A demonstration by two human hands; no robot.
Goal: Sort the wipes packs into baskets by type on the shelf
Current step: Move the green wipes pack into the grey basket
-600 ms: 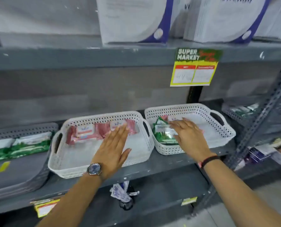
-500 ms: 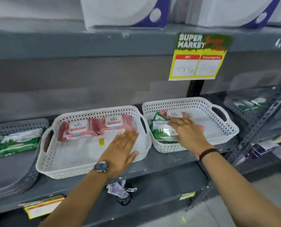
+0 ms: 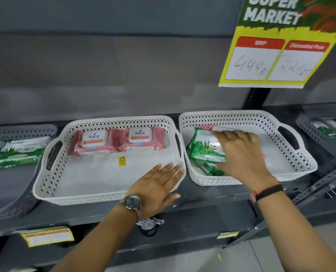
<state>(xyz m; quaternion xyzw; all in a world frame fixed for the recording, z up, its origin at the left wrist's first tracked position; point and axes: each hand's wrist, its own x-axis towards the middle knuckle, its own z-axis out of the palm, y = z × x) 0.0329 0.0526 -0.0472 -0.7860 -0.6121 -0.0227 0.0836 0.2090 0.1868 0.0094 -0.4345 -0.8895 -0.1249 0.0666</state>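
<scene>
Head view: our right hand grips a green wipes pack while our left hand rests flat and empty; the pink pack beneath may be overlooked.

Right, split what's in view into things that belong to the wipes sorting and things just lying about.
Part of the job:
two pink Kara wipes packs
green aloe wipes packs
left white perforated plastic basket
right white perforated plastic basket
left hand
right hand

Lying about:
yellow supermarket price sign
grey basket

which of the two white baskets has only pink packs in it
The left white basket: it holds just two pink Kara packs side by side. The right white basket has green packs in it.
</scene>
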